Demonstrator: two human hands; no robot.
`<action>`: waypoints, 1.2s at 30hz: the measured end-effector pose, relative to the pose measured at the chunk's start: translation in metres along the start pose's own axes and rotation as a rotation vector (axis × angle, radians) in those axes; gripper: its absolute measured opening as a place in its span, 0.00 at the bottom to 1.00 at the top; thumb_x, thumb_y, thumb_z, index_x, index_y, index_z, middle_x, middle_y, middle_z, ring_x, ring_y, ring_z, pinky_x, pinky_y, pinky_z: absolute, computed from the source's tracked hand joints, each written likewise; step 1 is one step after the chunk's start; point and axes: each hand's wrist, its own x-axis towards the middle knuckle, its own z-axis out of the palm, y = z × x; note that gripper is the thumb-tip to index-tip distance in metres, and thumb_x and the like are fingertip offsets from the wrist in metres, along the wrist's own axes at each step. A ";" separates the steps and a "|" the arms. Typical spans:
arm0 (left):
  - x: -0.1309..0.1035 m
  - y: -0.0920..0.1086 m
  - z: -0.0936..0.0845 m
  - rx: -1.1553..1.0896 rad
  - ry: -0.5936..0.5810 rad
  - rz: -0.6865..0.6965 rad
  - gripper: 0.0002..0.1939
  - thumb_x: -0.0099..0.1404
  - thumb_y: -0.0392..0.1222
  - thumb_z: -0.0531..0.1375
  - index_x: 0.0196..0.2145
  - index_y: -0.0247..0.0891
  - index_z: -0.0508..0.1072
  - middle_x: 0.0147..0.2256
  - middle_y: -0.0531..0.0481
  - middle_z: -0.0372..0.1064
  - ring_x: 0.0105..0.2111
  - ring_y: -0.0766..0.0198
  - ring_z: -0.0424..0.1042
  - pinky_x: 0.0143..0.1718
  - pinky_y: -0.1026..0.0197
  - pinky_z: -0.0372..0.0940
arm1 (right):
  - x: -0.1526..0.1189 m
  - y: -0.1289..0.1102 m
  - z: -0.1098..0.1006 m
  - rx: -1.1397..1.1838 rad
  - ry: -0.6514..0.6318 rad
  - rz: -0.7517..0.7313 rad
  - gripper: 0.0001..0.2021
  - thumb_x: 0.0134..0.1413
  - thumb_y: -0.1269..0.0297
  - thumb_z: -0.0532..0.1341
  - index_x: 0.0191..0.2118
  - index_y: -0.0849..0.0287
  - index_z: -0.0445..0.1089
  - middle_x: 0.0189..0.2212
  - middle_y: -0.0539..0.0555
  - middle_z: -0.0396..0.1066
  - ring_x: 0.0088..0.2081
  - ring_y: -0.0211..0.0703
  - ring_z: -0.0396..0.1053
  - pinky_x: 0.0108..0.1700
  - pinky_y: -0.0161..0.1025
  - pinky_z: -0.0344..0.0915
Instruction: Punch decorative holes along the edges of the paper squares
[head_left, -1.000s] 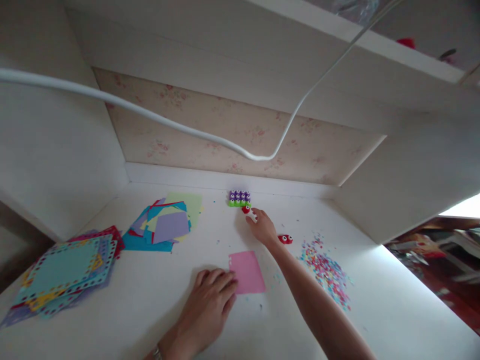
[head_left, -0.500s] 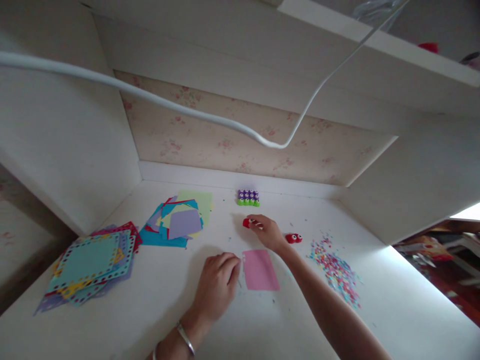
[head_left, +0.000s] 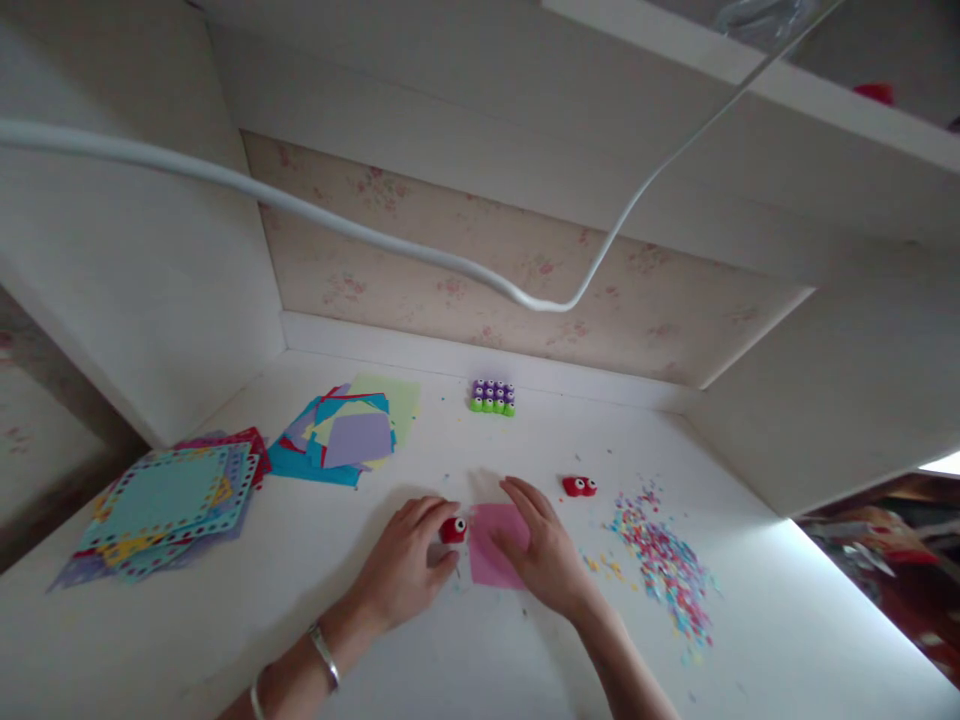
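A small red paper punch (head_left: 453, 530) with an eye on it sits at the left edge of a pink paper sheet (head_left: 487, 572). My left hand (head_left: 401, 560) holds the punch, thumb on the near side and fingers on the far side. Over the pink sheet is my right hand (head_left: 551, 560), open, its thumb and fingers apart with nothing between them. Part of the sheet is hidden under it. Two more red punches (head_left: 579, 486) stand side by side beyond my right hand.
Purple and green punches (head_left: 493, 398) stand in rows near the back. Plain coloured papers (head_left: 360, 440) lie at the left, beside a pile of hole-edged sheets (head_left: 169, 500). Paper confetti (head_left: 667, 560) is scattered at the right. A white cable (head_left: 420, 255) hangs across the upper view.
The red punch has come from beyond the pink sheet to its left edge, into my left hand. My right hand has let go of it and drawn back over the sheet.
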 end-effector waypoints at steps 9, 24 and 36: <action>0.008 -0.002 0.003 -0.038 -0.023 -0.071 0.10 0.64 0.38 0.64 0.45 0.43 0.75 0.43 0.48 0.75 0.44 0.56 0.73 0.49 0.52 0.68 | -0.009 0.021 0.005 -0.032 0.058 0.106 0.15 0.60 0.56 0.60 0.50 0.54 0.75 0.57 0.59 0.68 0.59 0.58 0.65 0.60 0.57 0.63; 0.006 -0.005 0.002 -0.182 -0.038 -0.207 0.13 0.64 0.41 0.64 0.48 0.44 0.75 0.43 0.50 0.77 0.40 0.60 0.77 0.45 0.57 0.72 | -0.005 -0.002 -0.005 0.883 0.178 0.513 0.31 0.47 0.49 0.70 0.56 0.53 0.66 0.38 0.52 0.74 0.27 0.37 0.70 0.25 0.34 0.69; 0.003 -0.008 0.004 -0.160 0.007 -0.163 0.13 0.65 0.43 0.64 0.47 0.44 0.75 0.40 0.49 0.76 0.37 0.61 0.76 0.40 0.59 0.72 | -0.011 0.003 0.011 0.736 0.106 0.486 0.28 0.50 0.50 0.68 0.56 0.51 0.67 0.30 0.48 0.73 0.20 0.35 0.64 0.19 0.34 0.66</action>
